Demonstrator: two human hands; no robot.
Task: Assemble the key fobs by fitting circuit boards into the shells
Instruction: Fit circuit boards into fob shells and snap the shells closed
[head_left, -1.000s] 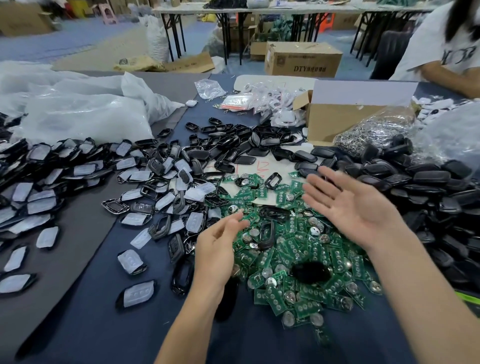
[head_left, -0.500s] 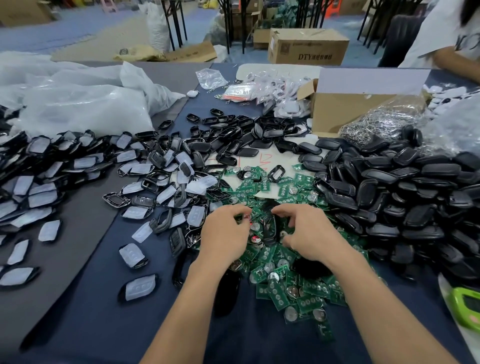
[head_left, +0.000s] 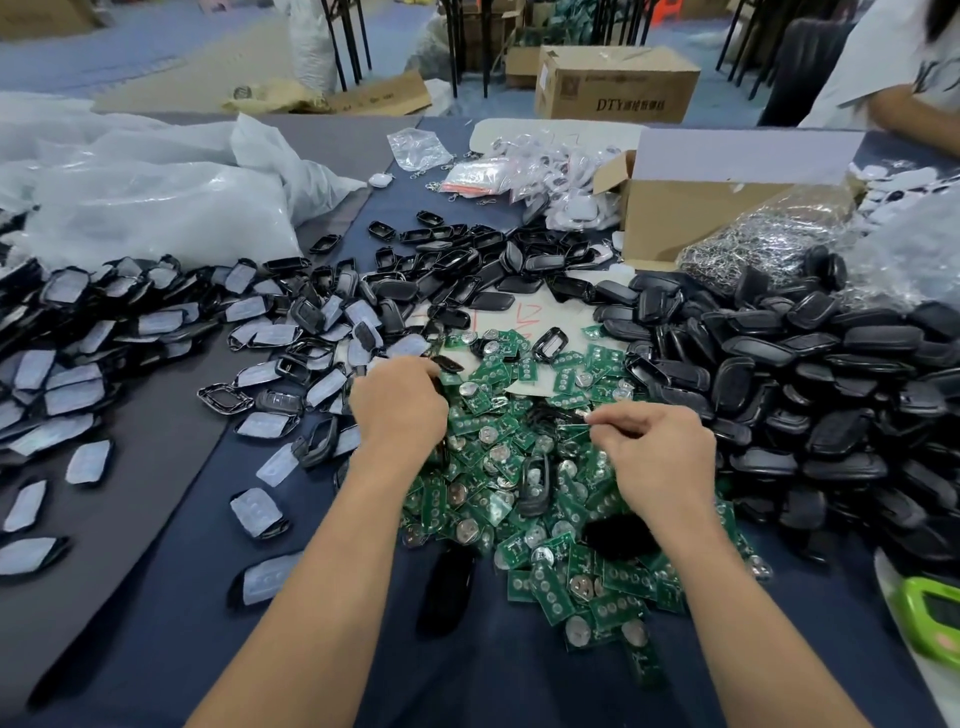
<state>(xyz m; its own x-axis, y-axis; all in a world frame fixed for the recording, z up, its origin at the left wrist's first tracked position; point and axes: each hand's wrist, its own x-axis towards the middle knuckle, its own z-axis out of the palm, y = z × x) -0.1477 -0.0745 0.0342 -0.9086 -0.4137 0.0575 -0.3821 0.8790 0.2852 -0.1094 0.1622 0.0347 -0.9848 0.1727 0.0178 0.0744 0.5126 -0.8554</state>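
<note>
A heap of green circuit boards (head_left: 524, 499) with round battery holders lies in the middle of the blue table. My left hand (head_left: 400, 405) is at the heap's left edge, fingers curled round a black shell (head_left: 440, 387) that is mostly hidden under the palm. My right hand (head_left: 660, 457) hovers over the heap's right side and pinches a thin green circuit board (head_left: 579, 422) between thumb and fingertips. A large pile of closed black shells (head_left: 789, 395) rises on the right. Film-covered shell halves (head_left: 156, 343) spread out on the left.
Open black frames (head_left: 457, 254) lie at the back centre. A cardboard box (head_left: 691, 218) and a bag of metal rings (head_left: 753, 249) stand at the back right, and plastic bags (head_left: 156, 197) at the back left. A green device (head_left: 930, 618) sits at the right edge. Another person (head_left: 904, 78) sits far right.
My right hand came down from open above the heap, met the left at the centre, and now holds a board. The left hand has shifted left with a shell.
</note>
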